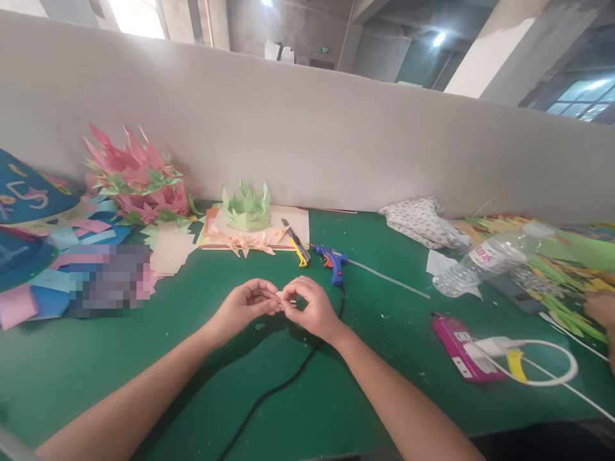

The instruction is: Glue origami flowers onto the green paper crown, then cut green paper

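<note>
Between the pinched fingertips of my left hand (252, 301) and my right hand (307, 307) is a small pale piece of paper (280, 297), mostly covered by the fingers. Both hands hover over the green table (192, 397). Just beyond them lie a yellow utility knife (298, 246) with its blade out and a blue glue gun (333, 261) with a long glue stick (389, 278) in its back. Farther off, a light green paper crown (246, 210) stands on stacked paper sheets (295, 224), with peach paper flowers (250, 243) in front of it.
Pink paper crowns (139, 186) and blue party hats (33, 198) stand at the left. A plastic bottle (490, 259) lies on the right near a magenta power strip (464, 352). The glue gun's black cord (283, 384) runs beneath my hands. Another person's hand (600, 310) shows at the right edge.
</note>
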`<state>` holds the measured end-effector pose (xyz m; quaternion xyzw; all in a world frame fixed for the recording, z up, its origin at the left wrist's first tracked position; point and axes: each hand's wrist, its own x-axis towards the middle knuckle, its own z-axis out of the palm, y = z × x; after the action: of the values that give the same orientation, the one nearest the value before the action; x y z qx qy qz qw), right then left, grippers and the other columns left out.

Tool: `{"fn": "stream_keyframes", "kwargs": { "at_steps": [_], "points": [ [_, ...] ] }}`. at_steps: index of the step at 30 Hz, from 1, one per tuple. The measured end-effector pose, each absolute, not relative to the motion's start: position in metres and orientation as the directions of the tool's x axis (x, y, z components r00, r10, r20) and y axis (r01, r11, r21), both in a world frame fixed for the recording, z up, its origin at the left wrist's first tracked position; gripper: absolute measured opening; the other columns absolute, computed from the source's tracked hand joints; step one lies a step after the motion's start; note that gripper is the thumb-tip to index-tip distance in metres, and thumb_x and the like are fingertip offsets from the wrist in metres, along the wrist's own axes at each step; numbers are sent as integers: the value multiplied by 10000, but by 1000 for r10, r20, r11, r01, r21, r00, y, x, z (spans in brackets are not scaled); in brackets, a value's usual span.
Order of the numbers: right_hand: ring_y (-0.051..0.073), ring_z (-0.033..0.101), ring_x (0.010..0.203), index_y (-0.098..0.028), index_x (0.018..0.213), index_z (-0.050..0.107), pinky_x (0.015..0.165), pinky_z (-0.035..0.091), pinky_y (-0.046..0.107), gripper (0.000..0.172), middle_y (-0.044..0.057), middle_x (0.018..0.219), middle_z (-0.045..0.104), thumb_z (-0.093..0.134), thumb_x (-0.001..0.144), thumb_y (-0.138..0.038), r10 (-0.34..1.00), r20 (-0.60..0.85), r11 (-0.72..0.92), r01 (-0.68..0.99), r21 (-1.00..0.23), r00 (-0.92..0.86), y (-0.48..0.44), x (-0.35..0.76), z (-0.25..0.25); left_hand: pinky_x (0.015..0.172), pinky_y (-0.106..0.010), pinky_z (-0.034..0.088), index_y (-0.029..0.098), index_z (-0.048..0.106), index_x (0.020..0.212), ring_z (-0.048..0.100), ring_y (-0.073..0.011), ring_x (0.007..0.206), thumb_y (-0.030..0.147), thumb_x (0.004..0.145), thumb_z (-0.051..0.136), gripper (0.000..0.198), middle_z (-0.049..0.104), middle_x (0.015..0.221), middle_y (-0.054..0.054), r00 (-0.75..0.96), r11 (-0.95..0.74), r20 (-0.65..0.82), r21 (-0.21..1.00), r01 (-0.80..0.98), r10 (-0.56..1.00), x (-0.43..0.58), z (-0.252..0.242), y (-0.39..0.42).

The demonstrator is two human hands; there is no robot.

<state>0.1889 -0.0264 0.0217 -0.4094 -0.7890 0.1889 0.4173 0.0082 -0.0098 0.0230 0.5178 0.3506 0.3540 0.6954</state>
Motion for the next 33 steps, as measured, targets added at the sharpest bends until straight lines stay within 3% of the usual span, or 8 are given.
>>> {"fn": "stream_keyframes", "kwargs": {
  "at_steps": [4,11,21,26,33],
  "points": [
    [138,481,648,-205,683,505,672,403,280,103,-15,644,532,510,717,-108,787,507,616,500,-609,-351,-25,190,19,731,-271,487,154,567,897,614,-113,718,269,696,709,271,649,797,-13,493,209,-105,964,-161,864,7,21,-9],
    [131,487,665,-201,692,490,655,409,258,81,-12,686,509,495,745,-140,831,493,555,424,-715,-257,-26,195,19,766,-286,491,171,561,905,637,-133,773,268,707,700,261,680,858,-19,446,178,-83,968,-175,891,5,21,-9],
    [129,496,656,-209,741,542,679,403,278,78,-17,671,562,534,765,-135,759,551,650,464,-602,-347,-26,188,16,833,-370,486,164,507,935,670,-193,840,304,747,653,276,720,822,-59,488,179,-92,975,-135,868,9,23,-13],
    [139,497,666,-216,945,584,681,415,286,176,-5,712,578,520,793,-154,758,537,651,488,-582,-371,-25,191,15,844,-394,491,172,506,969,664,-214,890,324,754,636,294,716,872,-69,504,118,-39,985,-126,863,9,22,-14],
    [149,513,714,-212,844,617,689,406,300,127,14,733,602,499,829,-170,703,590,705,501,-502,-397,-24,192,14,888,-399,483,176,517,1032,649,-207,936,322,771,612,314,681,1005,-86,489,68,7,988,-135,872,11,28,-17]
  ]
}}
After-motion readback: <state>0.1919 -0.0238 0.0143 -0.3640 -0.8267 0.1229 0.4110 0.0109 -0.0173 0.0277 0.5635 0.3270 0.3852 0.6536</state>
